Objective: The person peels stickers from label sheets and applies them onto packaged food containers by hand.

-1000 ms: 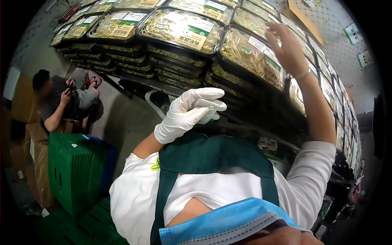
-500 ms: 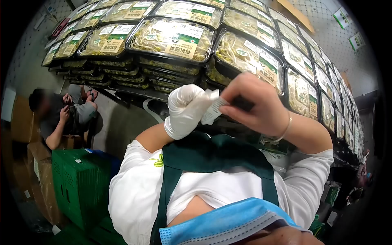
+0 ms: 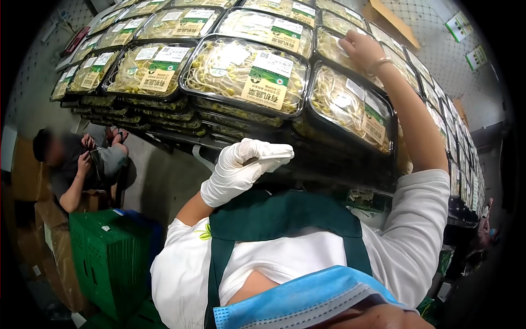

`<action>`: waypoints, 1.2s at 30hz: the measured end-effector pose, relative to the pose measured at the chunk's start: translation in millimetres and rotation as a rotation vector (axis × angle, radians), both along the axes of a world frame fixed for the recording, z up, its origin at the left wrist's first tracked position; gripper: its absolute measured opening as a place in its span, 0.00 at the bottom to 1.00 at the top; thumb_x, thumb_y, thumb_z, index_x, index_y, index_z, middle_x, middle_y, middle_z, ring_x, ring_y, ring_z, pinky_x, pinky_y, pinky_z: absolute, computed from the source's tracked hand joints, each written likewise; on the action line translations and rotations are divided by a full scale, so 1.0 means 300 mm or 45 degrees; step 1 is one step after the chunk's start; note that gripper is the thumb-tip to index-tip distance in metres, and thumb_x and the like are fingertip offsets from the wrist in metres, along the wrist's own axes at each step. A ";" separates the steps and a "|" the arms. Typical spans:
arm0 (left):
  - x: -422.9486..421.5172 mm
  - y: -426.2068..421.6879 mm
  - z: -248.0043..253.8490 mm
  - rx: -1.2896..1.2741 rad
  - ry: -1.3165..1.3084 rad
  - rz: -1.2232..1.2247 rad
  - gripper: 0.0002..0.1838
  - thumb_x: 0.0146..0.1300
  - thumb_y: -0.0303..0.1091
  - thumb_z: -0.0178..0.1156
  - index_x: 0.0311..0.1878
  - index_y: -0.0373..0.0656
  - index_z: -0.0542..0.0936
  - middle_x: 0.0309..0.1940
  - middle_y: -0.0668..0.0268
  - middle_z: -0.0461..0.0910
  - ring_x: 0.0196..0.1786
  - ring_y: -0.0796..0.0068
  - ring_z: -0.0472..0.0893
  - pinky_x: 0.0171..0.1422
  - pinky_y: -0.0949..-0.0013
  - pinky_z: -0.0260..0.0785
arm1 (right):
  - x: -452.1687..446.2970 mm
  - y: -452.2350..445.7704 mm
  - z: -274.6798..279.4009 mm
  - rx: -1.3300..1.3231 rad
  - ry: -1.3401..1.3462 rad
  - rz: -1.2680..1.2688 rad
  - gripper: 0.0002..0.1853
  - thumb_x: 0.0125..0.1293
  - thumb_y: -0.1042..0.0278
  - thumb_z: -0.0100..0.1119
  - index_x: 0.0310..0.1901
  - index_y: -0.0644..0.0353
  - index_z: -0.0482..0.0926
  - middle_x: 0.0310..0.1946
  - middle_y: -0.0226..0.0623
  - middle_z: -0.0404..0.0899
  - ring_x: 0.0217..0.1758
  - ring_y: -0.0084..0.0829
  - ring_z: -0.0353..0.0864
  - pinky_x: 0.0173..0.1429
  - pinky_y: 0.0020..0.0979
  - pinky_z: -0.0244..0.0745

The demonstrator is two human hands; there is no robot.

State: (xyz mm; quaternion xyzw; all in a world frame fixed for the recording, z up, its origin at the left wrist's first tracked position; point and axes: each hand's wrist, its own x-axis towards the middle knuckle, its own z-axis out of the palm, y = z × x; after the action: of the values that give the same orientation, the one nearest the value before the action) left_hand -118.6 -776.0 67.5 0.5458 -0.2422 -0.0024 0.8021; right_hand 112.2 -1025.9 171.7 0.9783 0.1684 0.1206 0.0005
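My left hand (image 3: 235,169), in a white glove, is closed in front of the apron, its thumb and fingers pinching a thin strip of white labels (image 3: 278,153). My bare right hand (image 3: 364,51) reaches out over a black tray of bean sprouts (image 3: 330,46) in the second row. Its fingers are bent together with the tips down at the tray's clear film, by a small white label (image 3: 341,45) partly hidden under them. Nearer to me is another sprout tray (image 3: 350,107), with a white label and a green-and-tan printed label on its film.
Stacked sprout trays (image 3: 246,74) in several rows fill the far side. At left a seated person (image 3: 76,164) holds something small between both hands. Green crates (image 3: 107,257) stand at lower left, beside cardboard boxes (image 3: 55,247). A cardboard flap (image 3: 392,24) lies behind the trays.
My right hand has left the labels at my left hand and moved up and away onto a second-row tray. My left hand has dropped slightly, still holding the strip.
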 end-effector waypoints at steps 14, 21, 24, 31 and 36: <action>-0.015 -0.008 0.081 -0.265 0.236 0.190 0.05 0.57 0.28 0.51 0.29 0.36 0.72 0.24 0.54 0.77 0.19 0.73 0.77 0.20 0.74 0.70 | -0.420 0.222 0.031 0.054 -0.340 0.634 0.39 0.55 0.37 0.43 0.56 0.67 0.58 0.56 0.50 0.59 0.61 0.40 0.55 0.64 0.36 0.49; 0.019 -0.063 0.119 -0.291 0.165 0.383 0.15 0.61 0.36 0.47 0.46 0.34 0.70 0.34 0.55 0.77 0.30 0.76 0.77 0.29 0.78 0.71 | -0.215 0.092 0.050 0.057 0.325 0.356 0.37 0.58 0.37 0.35 0.56 0.65 0.60 0.56 0.51 0.60 0.60 0.41 0.60 0.62 0.37 0.54; 0.026 -0.041 0.113 -0.200 0.149 0.216 0.15 0.62 0.36 0.46 0.47 0.36 0.70 0.36 0.59 0.77 0.32 0.79 0.77 0.32 0.80 0.70 | -0.410 0.180 0.095 0.532 0.449 0.785 0.36 0.46 0.47 0.62 0.51 0.66 0.66 0.48 0.48 0.69 0.52 0.38 0.68 0.57 0.32 0.61; 0.042 -0.056 0.103 -0.177 0.027 0.124 0.05 0.58 0.23 0.48 0.34 0.38 0.74 0.23 0.64 0.76 0.19 0.84 0.71 0.22 0.81 0.64 | -0.517 0.259 0.071 0.775 0.141 1.213 0.08 0.45 0.78 0.63 0.29 0.57 0.77 0.23 0.29 0.75 0.29 0.25 0.73 0.34 0.22 0.69; 0.072 -0.010 0.086 0.164 0.088 0.125 0.09 0.59 0.25 0.49 0.42 0.36 0.73 0.25 0.62 0.77 0.20 0.86 0.70 0.24 0.83 0.62 | 0.128 0.003 0.210 0.452 -0.050 0.190 0.17 0.55 0.54 0.54 0.30 0.63 0.74 0.20 0.34 0.73 0.19 0.21 0.67 0.27 0.22 0.66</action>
State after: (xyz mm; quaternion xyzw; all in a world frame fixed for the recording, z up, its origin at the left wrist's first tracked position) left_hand -96.9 -779.0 93.4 0.6070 -0.1868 0.0025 0.7724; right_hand 150.6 -1024.8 234.8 0.9453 0.2165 0.1670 -0.1777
